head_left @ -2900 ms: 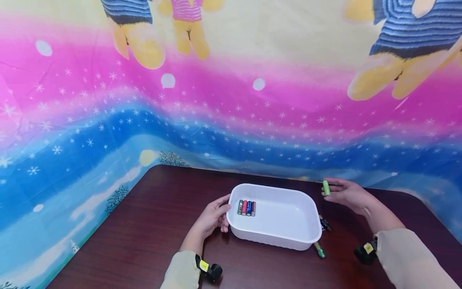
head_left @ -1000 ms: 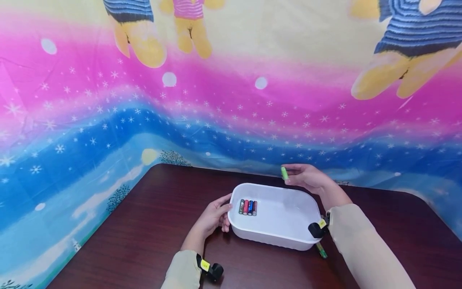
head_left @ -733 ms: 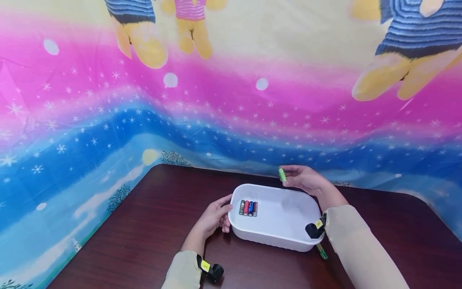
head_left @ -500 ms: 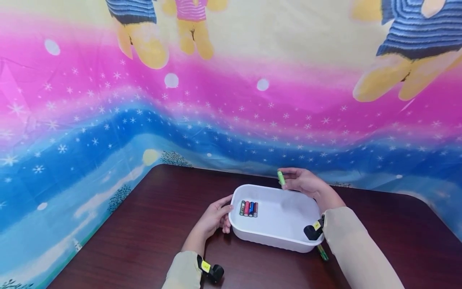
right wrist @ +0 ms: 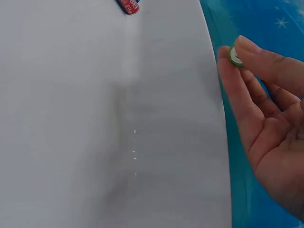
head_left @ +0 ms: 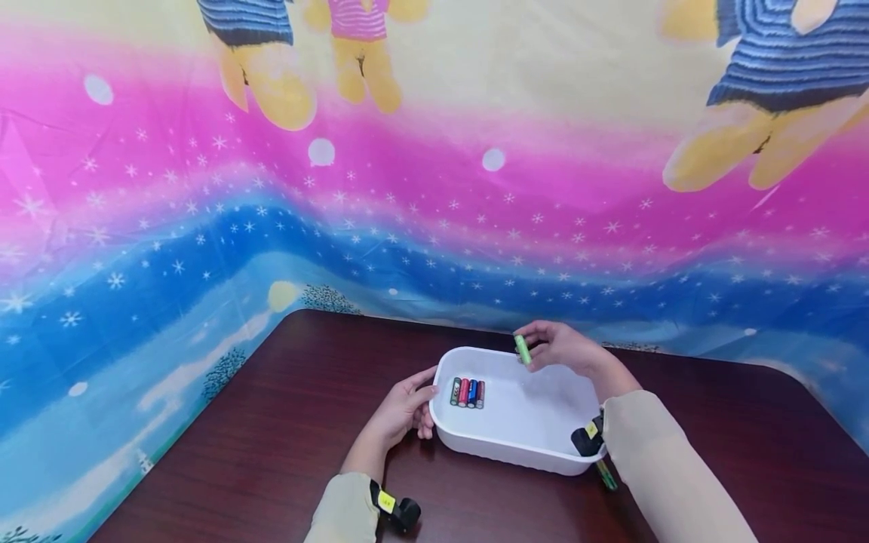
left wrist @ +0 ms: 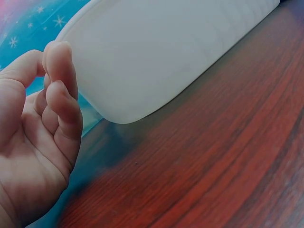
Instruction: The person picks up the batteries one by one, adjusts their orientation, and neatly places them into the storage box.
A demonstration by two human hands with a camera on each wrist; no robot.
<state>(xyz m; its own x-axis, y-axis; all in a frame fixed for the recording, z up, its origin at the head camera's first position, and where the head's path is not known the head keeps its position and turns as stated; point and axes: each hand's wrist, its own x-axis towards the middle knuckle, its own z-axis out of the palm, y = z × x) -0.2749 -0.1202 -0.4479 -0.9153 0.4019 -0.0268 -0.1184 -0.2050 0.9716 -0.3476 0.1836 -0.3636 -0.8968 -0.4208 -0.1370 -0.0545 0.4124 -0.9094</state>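
The left hand (head_left: 400, 407) holds the white tray's (head_left: 529, 413) left end while the right hand (head_left: 562, 347) pinches a green battery (head_left: 522, 351) by its far rim, apparently mid-carry, which calls for lowering it beside the tray's four-battery row (head_left: 468, 393).

Smooth plastic tray (head_left: 509, 452) with a soft sheen; the row of batteries (head_left: 472, 393) at its left and the green battery (head_left: 522, 350) have smooth, slightly glossy casings. The bench (head_left: 258, 430) shows glossy wood grain; the far backdrop (head_left: 407, 219) is creased, printed cloth.
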